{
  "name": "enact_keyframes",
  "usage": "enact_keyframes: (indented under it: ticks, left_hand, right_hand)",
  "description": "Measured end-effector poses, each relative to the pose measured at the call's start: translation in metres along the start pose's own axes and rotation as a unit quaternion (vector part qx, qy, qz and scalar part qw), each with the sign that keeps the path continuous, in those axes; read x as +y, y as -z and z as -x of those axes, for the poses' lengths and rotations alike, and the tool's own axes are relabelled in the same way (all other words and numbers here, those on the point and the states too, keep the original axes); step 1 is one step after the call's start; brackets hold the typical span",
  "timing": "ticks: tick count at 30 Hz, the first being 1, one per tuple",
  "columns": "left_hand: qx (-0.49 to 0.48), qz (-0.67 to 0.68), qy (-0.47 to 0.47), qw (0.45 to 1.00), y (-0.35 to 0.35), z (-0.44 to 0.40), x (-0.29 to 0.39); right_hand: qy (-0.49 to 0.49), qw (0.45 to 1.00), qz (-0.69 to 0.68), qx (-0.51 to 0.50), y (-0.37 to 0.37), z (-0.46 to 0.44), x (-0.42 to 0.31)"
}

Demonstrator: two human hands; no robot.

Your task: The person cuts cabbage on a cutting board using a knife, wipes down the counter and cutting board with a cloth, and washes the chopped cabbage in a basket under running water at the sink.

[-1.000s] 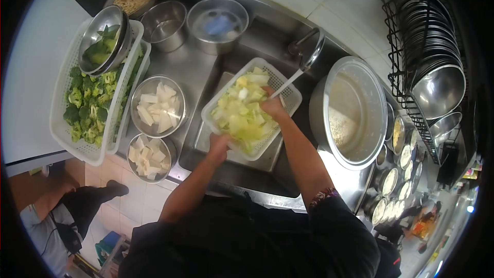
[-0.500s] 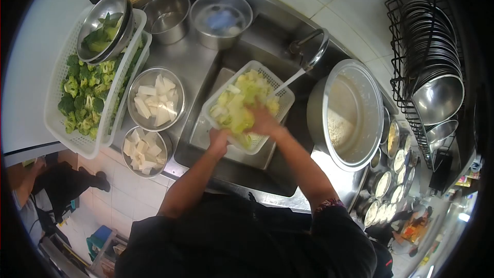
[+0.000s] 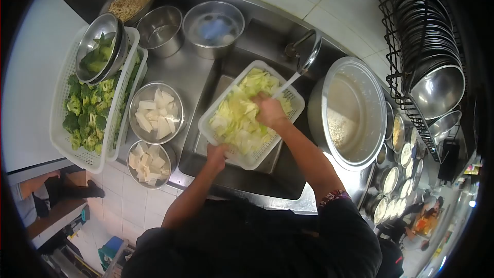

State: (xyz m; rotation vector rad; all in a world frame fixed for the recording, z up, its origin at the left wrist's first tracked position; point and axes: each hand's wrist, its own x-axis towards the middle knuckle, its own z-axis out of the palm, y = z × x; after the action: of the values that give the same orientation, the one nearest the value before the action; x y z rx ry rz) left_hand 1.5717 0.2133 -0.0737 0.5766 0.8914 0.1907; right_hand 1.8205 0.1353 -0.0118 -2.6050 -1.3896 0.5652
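"Firstly, which entries were nearest?"
"Left hand [image 3: 218, 155] gripped the near edge of one white, perforated plastic basket [image 3: 294, 104], which sat over a rectangular steel sink [image 3: 288, 177]. Right hand [image 3: 270, 110] lay among crinkled, pale-green leaf pieces [image 3: 236, 118]; its fingertips were hidden, so pinching or spread could not be told."
"What was done, what left?"
"Cutting looked finished, every piece loose; handling seemed midway."
"Farther off?"
"Two round steel bowls [image 3: 146, 136] held smooth white slabs [image 3: 163, 127]; then came one curved, glossy chrome tap [image 3: 310, 63]; last, one black wire rack [image 3: 393, 51] of stacked, shiny metal bowls [image 3: 438, 91]."
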Motion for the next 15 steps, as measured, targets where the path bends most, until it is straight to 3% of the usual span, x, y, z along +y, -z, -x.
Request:
enact_keyframes:
  ticks: [2,4,5,8,10,12,13,14,15]
  left_hand:
    - [0.004,-0.01,-0.007,1.0,-0.01,0.003,0.005]
    - [0.002,-0.029,-0.013,0.999,-0.026,0.001,0.006]
    - [0.016,-0.006,-0.024,1.0,-0.038,-0.003,0.006]
    - [0.067,0.014,-0.044,0.997,-0.078,0.0,0.001]
    - [0.096,0.036,-0.034,0.994,-0.086,0.004,-0.002]
    - [0.085,0.064,-0.017,0.994,-0.107,0.021,0.001]
    - [0.074,0.087,-0.009,0.993,-0.116,0.026,0.003]
    - [0.073,0.092,-0.012,0.993,-0.121,0.028,0.001]
    - [0.076,0.099,-0.001,0.992,-0.125,0.029,0.0]
  right_hand:
    - [0.012,1.0,-0.008,0.015,0.007,0.001,-0.009]
    - [-0.059,0.996,-0.05,0.047,0.023,-0.009,-0.008]
    - [-0.086,0.985,-0.091,0.116,0.024,-0.012,-0.003]
    - [-0.159,0.963,-0.179,0.122,0.018,-0.044,0.039]
    - [-0.112,0.966,-0.182,0.143,0.028,-0.044,0.052]
    - [-0.187,0.947,-0.251,-0.072,0.062,-0.016,0.036]
    - [-0.186,0.948,-0.246,-0.075,0.062,-0.002,0.029]
    - [-0.099,0.99,-0.082,-0.065,0.059,0.016,0.018]
    - [-0.009,0.995,0.086,-0.05,0.059,0.03,0.006]
